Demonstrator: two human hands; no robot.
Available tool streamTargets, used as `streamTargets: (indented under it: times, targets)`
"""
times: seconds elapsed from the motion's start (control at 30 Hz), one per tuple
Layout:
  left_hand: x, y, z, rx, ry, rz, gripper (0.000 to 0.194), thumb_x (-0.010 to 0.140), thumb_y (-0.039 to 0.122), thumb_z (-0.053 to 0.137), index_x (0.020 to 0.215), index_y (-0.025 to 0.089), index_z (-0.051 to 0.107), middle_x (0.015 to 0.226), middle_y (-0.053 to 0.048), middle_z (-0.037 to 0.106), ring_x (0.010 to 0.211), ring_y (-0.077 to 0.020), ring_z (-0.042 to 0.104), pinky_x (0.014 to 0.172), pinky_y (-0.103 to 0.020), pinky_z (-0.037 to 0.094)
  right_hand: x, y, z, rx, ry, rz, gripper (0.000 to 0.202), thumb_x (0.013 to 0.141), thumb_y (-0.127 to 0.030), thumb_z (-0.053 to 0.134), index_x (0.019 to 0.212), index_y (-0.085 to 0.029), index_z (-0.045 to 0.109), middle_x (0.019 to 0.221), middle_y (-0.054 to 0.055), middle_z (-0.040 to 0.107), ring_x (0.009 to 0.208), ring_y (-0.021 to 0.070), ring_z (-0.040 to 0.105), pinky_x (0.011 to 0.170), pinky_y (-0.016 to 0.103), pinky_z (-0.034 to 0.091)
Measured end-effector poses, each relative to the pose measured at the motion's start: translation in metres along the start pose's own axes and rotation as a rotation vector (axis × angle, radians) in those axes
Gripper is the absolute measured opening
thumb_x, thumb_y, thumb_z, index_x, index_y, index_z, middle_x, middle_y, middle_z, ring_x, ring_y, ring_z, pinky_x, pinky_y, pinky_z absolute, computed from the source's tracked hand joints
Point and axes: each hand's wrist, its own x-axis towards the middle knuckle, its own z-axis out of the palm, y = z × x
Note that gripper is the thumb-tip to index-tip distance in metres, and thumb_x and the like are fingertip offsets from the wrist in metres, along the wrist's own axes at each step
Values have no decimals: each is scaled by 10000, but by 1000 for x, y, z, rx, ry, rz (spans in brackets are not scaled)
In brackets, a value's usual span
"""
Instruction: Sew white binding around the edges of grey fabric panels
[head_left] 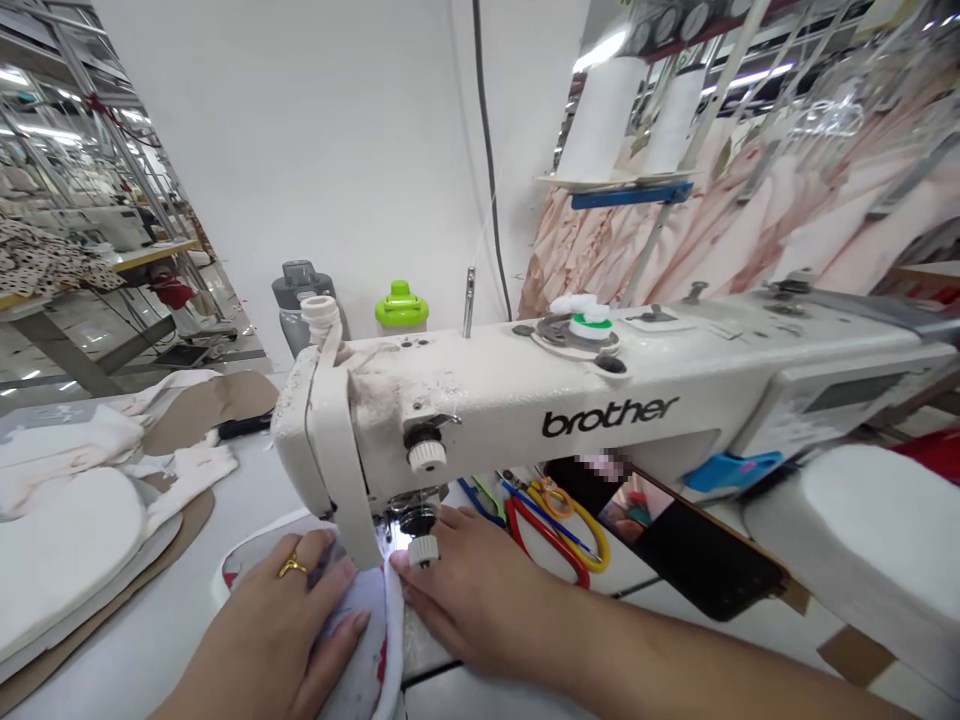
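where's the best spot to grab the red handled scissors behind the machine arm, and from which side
Grip the red-handled scissors by the loop handles, which lie flat on the table toward the right. Probably come from the right front: the sewing machine arm overhangs them, the blade end is hidden beneath it, and the right hand lies on their left. The yellow-handled pair lies against them.

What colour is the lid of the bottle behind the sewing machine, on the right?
Bright green lid, seen in the head view.
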Motion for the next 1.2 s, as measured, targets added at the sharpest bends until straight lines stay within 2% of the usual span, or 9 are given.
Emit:
streamTargets:
  times: [0.2,0.37,0.5,0.63,0.73,0.83,0.97,1.1,1.2]
  targets:
    - [-10,-4,10,-111,-153,-191,371,986,434,454,1257,266,645,1229,-106,646,1110,-317,596,870,-471,537,-2,-1,0,37,10,-2,261,1006,-318,475,1114,-181,670,922,86,651,898,259,555,764,367,412]
    - [0,0,-5,-98,-275,-233,414,986,406,412,1298,268,647,1242,-110,653,1102,-297,611,905,-458,527,-3,-2,-4,67,-4,-68,253,1007,-345,493,1091,-183,670,970,77,665,943,245,563,822,353,424]
    - [8,24,-23,-20,-393,-392,456,935,378,489,1342,237,639,1326,-163,646,1178,-380,604,971,-589,477,-5,-4,-2,74,10,-65,213,994,-293,507,1070,-182,671,993,87,660,952,251,570,837,362,436]
    - [6,59,-27,25,-463,-568,607,931,485,511,1444,162,542,1508,-211,480,1373,-411,469,1094,-605,389,-5,-5,-1,87,26,-75,186,972,-252,523,1037,-182,683,1011,89,660,955,247,584,836,356,445]
    - [-3,76,-30,6,-500,-615,721,927,577,478,1472,105,493,1538,-239,395,1416,-437,395,1118,-639,341,-7,-9,-5,89,31,-90,189,960,-207,514,990,-166,695,980,95,663,923,244,594,811,351,448]
    - [-23,80,-39,-33,-521,-601,735,856,541,592,1457,125,519,1525,-222,418,1400,-434,423,1117,-642,343,-10,-18,-3,98,27,-136,161,941,-174,533,917,-180,691,940,73,661,900,222,601,813,334,445]
    - [-61,79,-49,-39,-507,-593,672,726,361,734,1375,239,614,1460,-134,551,1314,-383,548,1066,-553,458,-9,-30,26,108,49,-394,77,885,-288,702,879,-220,666,990,25,667,901,192,600,773,287,440]
    - [-87,85,-40,38,-433,-651,585,832,188,592,1416,198,571,1377,-154,630,1227,-352,628,988,-500,535,-6,-31,68,56,193,-542,157,925,-355,712,914,-236,610,1087,0,676,916,187,610,754,290,436]
    - [-94,87,-34,67,-374,-650,465,881,214,564,1336,272,642,1289,-113,697,1156,-322,675,943,-431,569,-3,-25,86,37,222,-570,139,953,-342,677,1002,-243,592,1020,4,677,871,196,619,733,303,445]
